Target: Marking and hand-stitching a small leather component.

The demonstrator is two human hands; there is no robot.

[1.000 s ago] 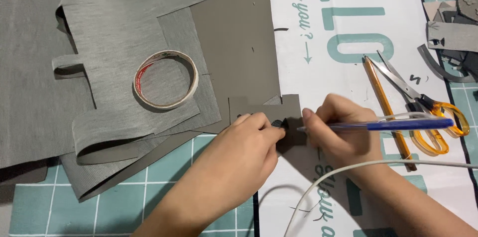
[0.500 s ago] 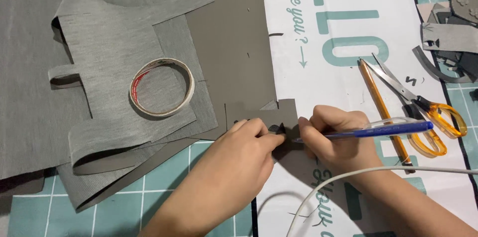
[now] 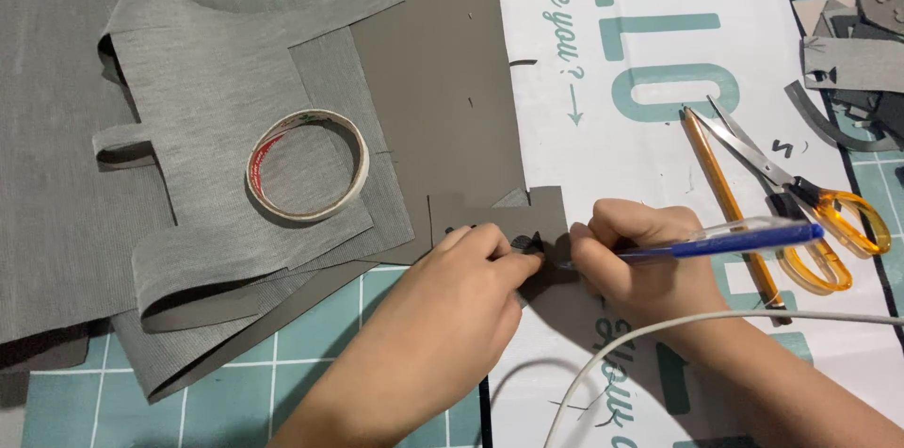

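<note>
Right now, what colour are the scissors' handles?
Orange, on the scissors; the head view shows it.

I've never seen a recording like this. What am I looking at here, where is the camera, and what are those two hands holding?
There is no machine here: these are a person's own two bare hands, filmed by a camera worn on the head, looking down at the work surface.

The right hand holds a blue pen like a writing tool, its tip down on a grey sheet. The left hand presses its fingertips on a small dark cut-out piece right at the pen tip.

Around them: pieces of lighter grey fabric with a roll of tape lying on top, a teal cutting mat with white grid lines, and a white printed sheet. To the right lie orange-handled scissors, a pencil and some grey scraps. A white cable crosses the right arm.
</note>
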